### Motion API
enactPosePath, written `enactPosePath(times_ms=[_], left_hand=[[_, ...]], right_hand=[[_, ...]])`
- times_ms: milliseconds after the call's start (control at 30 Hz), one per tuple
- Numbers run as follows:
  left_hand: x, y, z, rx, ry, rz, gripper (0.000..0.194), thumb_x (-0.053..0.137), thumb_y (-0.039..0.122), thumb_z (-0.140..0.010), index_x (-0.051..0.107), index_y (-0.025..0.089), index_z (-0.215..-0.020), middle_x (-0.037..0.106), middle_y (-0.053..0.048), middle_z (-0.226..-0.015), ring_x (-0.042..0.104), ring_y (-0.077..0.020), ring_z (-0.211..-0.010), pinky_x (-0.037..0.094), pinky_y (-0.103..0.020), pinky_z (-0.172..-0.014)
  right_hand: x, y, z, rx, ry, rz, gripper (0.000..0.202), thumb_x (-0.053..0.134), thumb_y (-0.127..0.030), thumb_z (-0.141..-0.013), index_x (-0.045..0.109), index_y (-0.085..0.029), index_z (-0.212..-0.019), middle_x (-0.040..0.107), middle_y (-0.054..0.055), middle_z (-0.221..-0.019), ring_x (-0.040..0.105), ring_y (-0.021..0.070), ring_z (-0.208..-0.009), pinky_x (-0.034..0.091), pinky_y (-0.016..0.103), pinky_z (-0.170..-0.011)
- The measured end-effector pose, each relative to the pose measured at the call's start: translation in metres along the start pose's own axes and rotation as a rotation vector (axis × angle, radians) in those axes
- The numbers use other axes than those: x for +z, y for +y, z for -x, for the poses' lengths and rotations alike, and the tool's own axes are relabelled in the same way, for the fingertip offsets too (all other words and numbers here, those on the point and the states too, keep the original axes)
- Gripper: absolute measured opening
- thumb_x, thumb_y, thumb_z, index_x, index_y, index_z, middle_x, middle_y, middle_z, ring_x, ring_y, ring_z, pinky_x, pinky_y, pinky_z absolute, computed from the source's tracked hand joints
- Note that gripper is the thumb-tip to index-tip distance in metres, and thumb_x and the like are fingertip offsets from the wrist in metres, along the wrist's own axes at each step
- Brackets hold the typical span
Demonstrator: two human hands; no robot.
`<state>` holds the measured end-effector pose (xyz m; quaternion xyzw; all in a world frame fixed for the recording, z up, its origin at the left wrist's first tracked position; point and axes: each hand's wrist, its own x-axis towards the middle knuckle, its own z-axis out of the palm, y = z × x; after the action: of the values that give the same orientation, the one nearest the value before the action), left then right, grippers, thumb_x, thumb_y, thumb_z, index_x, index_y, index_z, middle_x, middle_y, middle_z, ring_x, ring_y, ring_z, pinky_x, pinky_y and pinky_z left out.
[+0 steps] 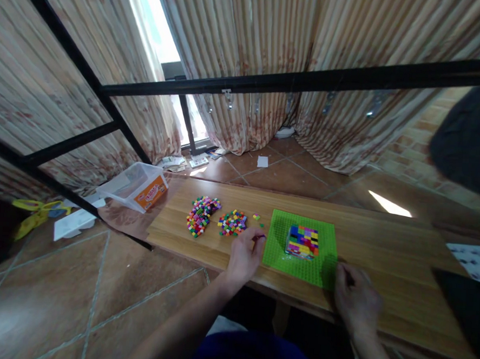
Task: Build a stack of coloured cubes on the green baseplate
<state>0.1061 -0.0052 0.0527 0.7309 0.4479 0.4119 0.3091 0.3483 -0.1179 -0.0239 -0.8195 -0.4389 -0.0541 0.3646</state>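
A bright green baseplate [278,252] lies on the wooden table. On it stands a block built of many coloured bricks [303,241]. Just left of the plate, my left hand [245,254] pinches a small dark purple brick [263,236] between thumb and fingers. My right hand [357,297] rests with curled fingers at the plate's right edge; whatever it may hold is hidden. Two piles of small loose bricks lie to the left, the nearer one [232,223] beside my left hand and the larger one [200,215] farther off. A few single bricks [256,217] lie near the plate.
The wooden table [382,242] runs left to right. A clear plastic box [136,186] with an orange label stands beyond its left end. Black metal bars [262,83] cross before the curtains. A dark object [460,306] and a patterned sheet [473,261] lie at the right.
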Motion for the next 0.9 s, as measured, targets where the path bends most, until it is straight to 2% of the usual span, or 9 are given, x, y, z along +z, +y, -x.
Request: enactPosePath(times_ms=[100, 200, 400, 533, 900], left_hand=[[0.008, 0.015, 0.002, 0.004, -0.034, 0.122, 0.011, 0.054, 0.015, -0.088, 0.064, 0.019, -0.089, 0.068, -0.001, -0.085, 0.063, -0.0137, -0.081, 0.050, -0.026, -0.077], [0.016, 0.022, 0.002, 0.037, -0.066, 0.151, 0.010, 0.055, 0.015, -0.088, 0.063, 0.019, -0.092, 0.068, -0.001, -0.086, 0.064, -0.0140, -0.082, 0.051, -0.027, -0.078], [0.036, 0.033, -0.003, 0.210, -0.157, -0.045, 0.010, 0.058, 0.017, -0.089, 0.064, 0.022, -0.095, 0.071, -0.001, -0.091, 0.064, -0.0177, -0.089, 0.049, -0.033, -0.084], [0.050, 0.038, -0.008, 0.345, -0.237, -0.200, 0.011, 0.055, 0.021, -0.093, 0.066, 0.023, -0.093, 0.072, -0.001, -0.091, 0.063, -0.0188, -0.087, 0.046, -0.035, -0.083], [0.072, 0.033, -0.005, 0.432, -0.231, -0.300, 0.016, 0.055, 0.021, -0.093, 0.070, 0.025, -0.089, 0.073, -0.001, -0.088, 0.060, -0.0183, -0.084, 0.038, -0.038, -0.083]], right_hand=[[0.000, -0.003, -0.001, -0.015, 0.028, -0.024, 0.046, 0.040, -0.050, -0.092, 0.069, -0.015, -0.091, 0.070, 0.012, -0.091, 0.062, 0.0227, -0.078, 0.045, 0.032, -0.068], [0.000, -0.005, -0.001, -0.034, 0.037, -0.045, 0.044, 0.040, -0.049, -0.093, 0.069, -0.016, -0.090, 0.070, 0.011, -0.090, 0.062, 0.0212, -0.077, 0.045, 0.031, -0.068], [0.001, -0.007, -0.001, -0.031, 0.036, -0.087, 0.044, 0.041, -0.049, -0.094, 0.069, -0.016, -0.089, 0.070, 0.011, -0.091, 0.063, 0.0209, -0.079, 0.046, 0.032, -0.071], [0.001, -0.008, -0.001, -0.018, 0.039, -0.067, 0.044, 0.040, -0.049, -0.094, 0.070, -0.017, -0.089, 0.070, 0.010, -0.090, 0.063, 0.0210, -0.078, 0.045, 0.031, -0.070], [-0.001, -0.012, -0.001, 0.011, 0.017, -0.115, 0.044, 0.040, -0.050, -0.094, 0.069, -0.017, -0.089, 0.069, 0.010, -0.090, 0.060, 0.0196, -0.078, 0.043, 0.031, -0.071]])
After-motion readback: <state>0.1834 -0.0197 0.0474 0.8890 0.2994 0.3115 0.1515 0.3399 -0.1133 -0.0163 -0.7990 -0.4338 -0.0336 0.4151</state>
